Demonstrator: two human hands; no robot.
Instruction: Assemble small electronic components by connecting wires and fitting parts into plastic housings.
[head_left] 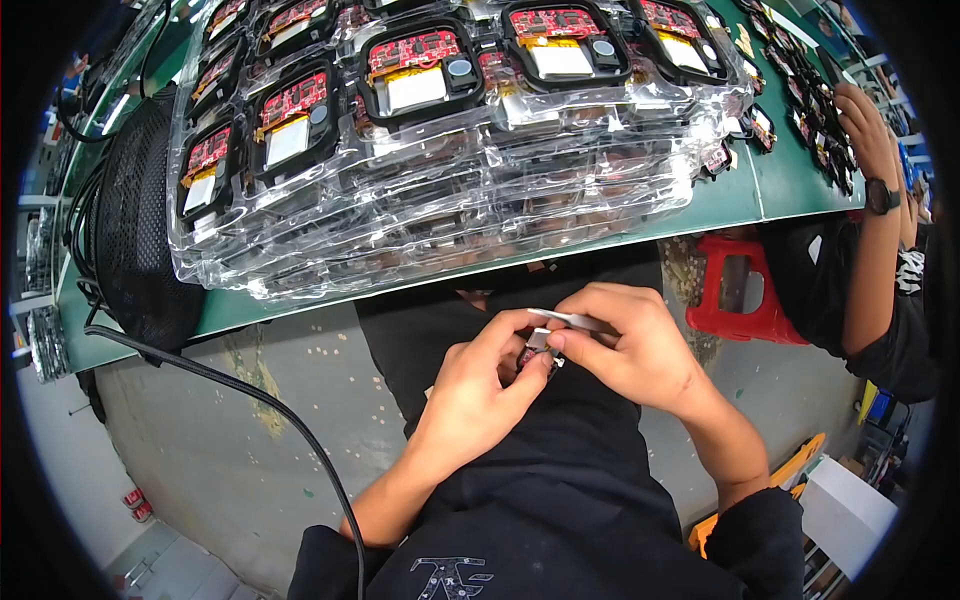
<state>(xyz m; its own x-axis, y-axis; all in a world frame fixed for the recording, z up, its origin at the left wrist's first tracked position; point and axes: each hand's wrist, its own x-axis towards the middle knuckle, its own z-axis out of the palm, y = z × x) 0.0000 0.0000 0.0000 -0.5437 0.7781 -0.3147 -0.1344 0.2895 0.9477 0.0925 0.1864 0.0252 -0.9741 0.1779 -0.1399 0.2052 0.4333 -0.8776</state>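
Observation:
Over my lap, my left hand (pixel 478 382) is closed around a small black electronic unit (pixel 524 357) with a bit of red circuit board showing. The fingers cover most of it. Opposite, my right hand (pixel 632 343) pinches a thin, pale grey flat piece (pixel 572 319), whose kind I cannot make out. Its left end reaches my left fingertips. Between the two hands a small silvery-white block (pixel 539 338) sits at the unit's upper edge; whether it is fixed there is hidden.
Stacked clear plastic trays (pixel 430 215) on the green table (pixel 735 190) hold several black-framed units with red boards. A black mesh bag (pixel 150 220) and a black cable (pixel 290 412) are at left. To the right are a red stool (pixel 712 290), a co-worker's hand (pixel 866 125) and more boards (pixel 815 110).

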